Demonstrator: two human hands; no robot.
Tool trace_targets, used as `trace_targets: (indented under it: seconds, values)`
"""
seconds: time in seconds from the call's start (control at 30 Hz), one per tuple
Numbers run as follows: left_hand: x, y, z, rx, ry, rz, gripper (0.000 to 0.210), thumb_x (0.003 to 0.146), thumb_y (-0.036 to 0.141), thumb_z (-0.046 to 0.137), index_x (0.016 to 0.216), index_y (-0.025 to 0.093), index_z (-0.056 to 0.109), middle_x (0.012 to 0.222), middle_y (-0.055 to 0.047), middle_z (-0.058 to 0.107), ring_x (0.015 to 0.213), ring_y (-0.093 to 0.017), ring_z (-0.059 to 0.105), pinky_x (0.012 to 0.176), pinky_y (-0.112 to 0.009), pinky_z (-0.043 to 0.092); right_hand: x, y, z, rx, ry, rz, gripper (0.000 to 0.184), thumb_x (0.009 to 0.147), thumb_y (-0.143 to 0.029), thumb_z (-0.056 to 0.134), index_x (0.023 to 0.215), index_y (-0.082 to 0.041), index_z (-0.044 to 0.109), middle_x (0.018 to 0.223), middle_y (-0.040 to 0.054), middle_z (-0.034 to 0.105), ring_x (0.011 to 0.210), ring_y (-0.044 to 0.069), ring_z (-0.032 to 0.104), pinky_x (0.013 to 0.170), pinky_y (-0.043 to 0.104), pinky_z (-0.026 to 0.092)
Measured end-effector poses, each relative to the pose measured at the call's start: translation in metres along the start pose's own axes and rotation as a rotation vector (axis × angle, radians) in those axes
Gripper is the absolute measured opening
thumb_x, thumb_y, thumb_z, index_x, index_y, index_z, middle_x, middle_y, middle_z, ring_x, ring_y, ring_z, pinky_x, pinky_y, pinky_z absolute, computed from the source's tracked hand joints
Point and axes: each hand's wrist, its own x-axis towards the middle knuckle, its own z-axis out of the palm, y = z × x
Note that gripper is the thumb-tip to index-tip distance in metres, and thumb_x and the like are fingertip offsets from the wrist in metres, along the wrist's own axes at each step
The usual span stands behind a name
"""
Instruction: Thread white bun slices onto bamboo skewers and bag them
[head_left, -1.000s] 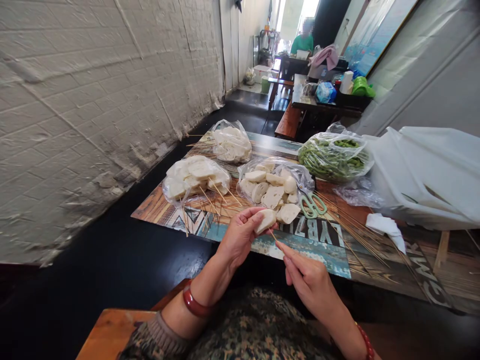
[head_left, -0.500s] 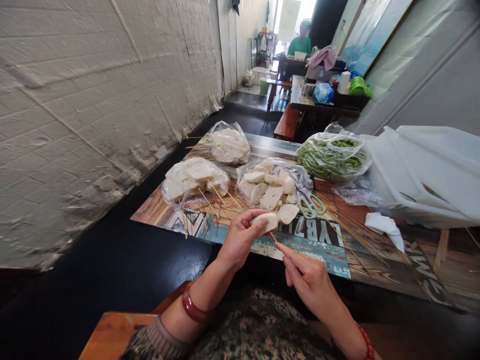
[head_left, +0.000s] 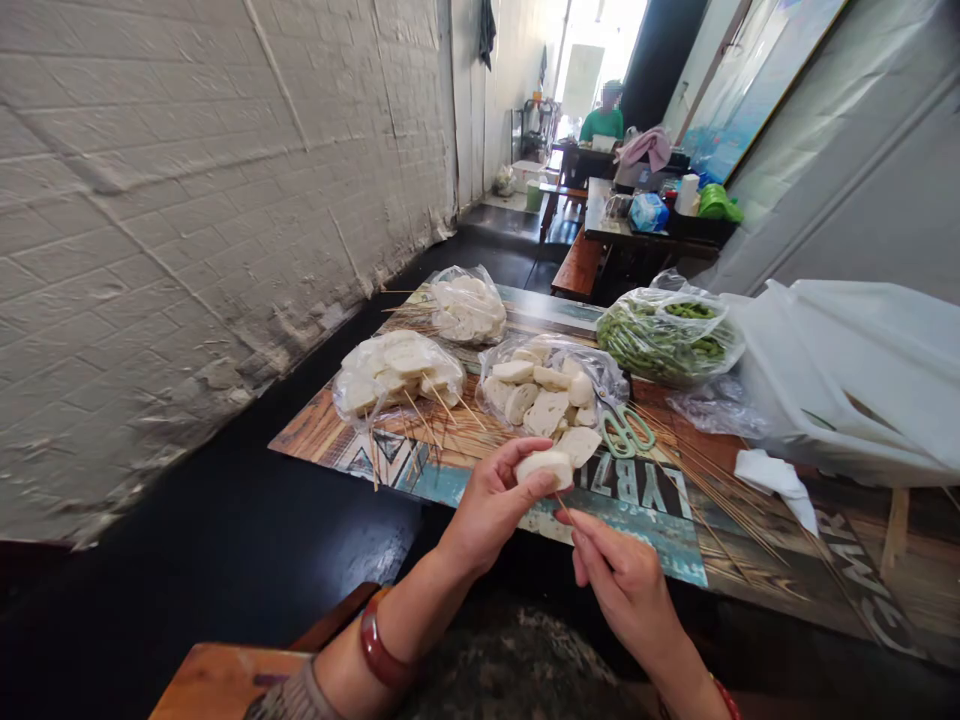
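My left hand [head_left: 487,505] pinches a thick white slice [head_left: 546,468], which looks like steamed bun, between thumb and fingers. From the slice's lower right edge runs a thin wooden skewer [head_left: 565,509]; my right hand [head_left: 622,570] grips it with thumb and forefinger. How deep the skewer's tip sits in the slice is hidden. Just beyond my hands, an open clear bag [head_left: 611,372] holds several similar slices, one of which lies at its near edge. Scissors with pale green handles [head_left: 627,431] rest at the bag's right side.
Two more bags of white slices [head_left: 401,362] [head_left: 469,305] stand left, with skewers poking out of the nearer. Loose skewers [head_left: 720,490] lie right, near a crumpled white tissue [head_left: 776,480]. Behind are a bag of green vegetables [head_left: 664,340] and white plastic tubs [head_left: 862,370]. A person [head_left: 602,122] sits far back.
The view has tilted up a little, so the table and my hands appear lower. My hands have shifted slightly right, keeping the same hold on the slice and skewer.
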Motion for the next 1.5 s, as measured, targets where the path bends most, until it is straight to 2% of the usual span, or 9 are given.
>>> trace_targets:
  seconds: [0.1, 0.2, 0.3, 0.47, 0.8, 1.03, 1.5]
  values:
    - [-0.005, 0.004, 0.003, -0.063, -0.05, -0.019, 0.045, 0.07, 0.039, 0.083, 0.107, 0.018, 0.069, 0.094, -0.009, 0.077, 0.085, -0.024, 0.072, 0.081, -0.034, 0.054, 0.001, -0.002, -0.001, 0.009, -0.008, -0.002, 0.029, 0.1, -0.021, 0.041, 0.108, -0.017, 0.069, 0.055, -0.0036, 0.058, 0.047, 0.012, 0.058, 0.053, 0.022, 0.049]
    - [-0.01, 0.009, 0.006, -0.042, -0.074, -0.012, 0.04, 0.07, 0.044, 0.081, 0.099, 0.017, 0.072, 0.094, -0.011, 0.078, 0.083, -0.025, 0.073, 0.079, -0.034, 0.053, 0.001, -0.004, -0.002, 0.011, 0.007, -0.014, 0.029, 0.1, -0.022, 0.041, 0.102, -0.019, 0.069, 0.055, -0.0039, 0.058, 0.047, 0.012, 0.058, 0.052, 0.022, 0.048]
    - [-0.013, 0.012, 0.009, 0.029, -0.079, -0.001, 0.034, 0.071, 0.044, 0.08, 0.091, 0.017, 0.075, 0.09, -0.01, 0.078, 0.08, -0.024, 0.071, 0.076, -0.031, 0.052, 0.0, -0.004, -0.001, 0.009, 0.032, -0.026, 0.026, 0.099, -0.022, 0.043, 0.098, -0.019, 0.069, 0.055, -0.0042, 0.058, 0.047, 0.012, 0.058, 0.052, 0.022, 0.047]
    - [-0.015, 0.011, 0.009, 0.138, -0.106, -0.011, 0.032, 0.075, 0.045, 0.076, 0.09, 0.017, 0.078, 0.086, -0.009, 0.077, 0.071, -0.018, 0.064, 0.066, -0.025, 0.047, 0.0, -0.006, -0.001, -0.005, 0.025, -0.019, 0.025, 0.099, -0.019, 0.043, 0.093, -0.019, 0.068, 0.056, -0.0043, 0.057, 0.05, 0.012, 0.06, 0.055, 0.021, 0.048]
    - [-0.016, 0.006, 0.005, 0.273, -0.142, 0.006, 0.033, 0.081, 0.046, 0.07, 0.093, 0.016, 0.079, 0.085, -0.009, 0.074, 0.069, -0.017, 0.06, 0.066, -0.026, 0.048, 0.002, -0.015, -0.001, -0.028, 0.048, -0.026, 0.026, 0.098, -0.017, 0.043, 0.089, -0.02, 0.067, 0.053, -0.0046, 0.056, 0.047, 0.012, 0.057, 0.053, 0.021, 0.046]
    - [-0.017, 0.01, 0.007, 0.194, -0.171, -0.011, 0.036, 0.08, 0.047, 0.07, 0.093, 0.014, 0.078, 0.081, -0.009, 0.071, 0.068, -0.016, 0.059, 0.068, -0.027, 0.048, 0.004, -0.012, 0.002, -0.033, 0.061, -0.049, 0.025, 0.098, -0.016, 0.043, 0.085, -0.019, 0.064, 0.056, -0.0045, 0.057, 0.048, 0.011, 0.056, 0.053, 0.02, 0.045]
    - [-0.019, 0.012, 0.009, 0.161, -0.191, 0.019, 0.038, 0.08, 0.047, 0.071, 0.095, 0.012, 0.076, 0.083, -0.008, 0.071, 0.068, -0.015, 0.059, 0.069, -0.026, 0.047, 0.0, -0.008, 0.001, -0.008, 0.074, -0.083, 0.023, 0.099, -0.016, 0.043, 0.094, -0.02, 0.065, 0.058, -0.0057, 0.056, 0.05, 0.01, 0.057, 0.055, 0.019, 0.044]
